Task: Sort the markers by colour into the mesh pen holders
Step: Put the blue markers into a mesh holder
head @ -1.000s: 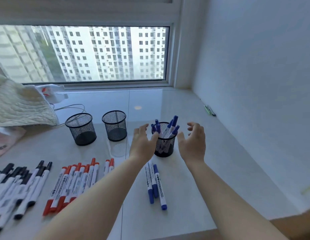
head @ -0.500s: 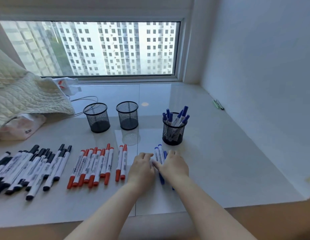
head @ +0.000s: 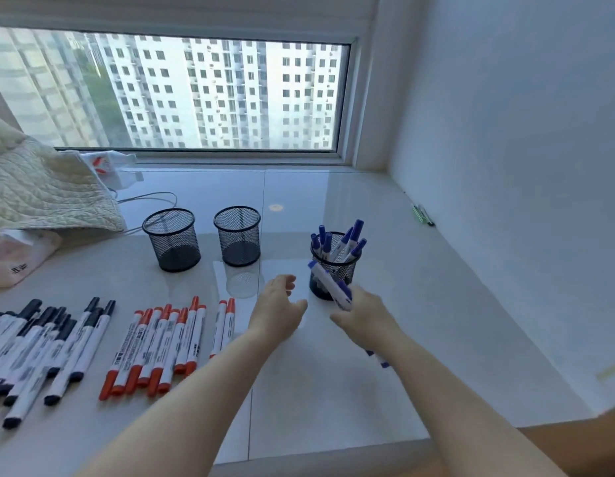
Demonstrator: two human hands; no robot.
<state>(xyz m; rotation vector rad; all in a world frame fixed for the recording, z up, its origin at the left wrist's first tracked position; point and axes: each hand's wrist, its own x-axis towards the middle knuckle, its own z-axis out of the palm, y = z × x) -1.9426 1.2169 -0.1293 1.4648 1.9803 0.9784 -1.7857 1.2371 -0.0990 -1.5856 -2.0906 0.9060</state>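
Observation:
My right hand (head: pixel 363 313) grips a bundle of blue-capped markers (head: pixel 328 284), lifted off the sill and angled toward the right mesh holder (head: pixel 338 268), which stands just beyond it with several blue markers (head: pixel 340 241) inside. Blue ends of the gripped markers poke out below my wrist. My left hand (head: pixel 277 308) hovers beside it with fingers relaxed and holds nothing. Two more black mesh holders stand at the left (head: pixel 172 239) and middle (head: pixel 237 235), with nothing seen inside. Red markers (head: pixel 161 342) lie in a row, black markers (head: pixel 41 349) further left.
A quilted cream blanket (head: pixel 41 187) and a white bag (head: pixel 13 259) lie at the far left with a white cable (head: pixel 151 196) behind the holders. Two pens (head: pixel 423 215) lie by the right wall. The sill's front edge (head: pixel 333 449) runs below my forearms.
Both hands came down from the blue holder to the loose blue markers on the sill. My right hand then gathered them and lifted them toward the holder; my left hand came away without anything in it.

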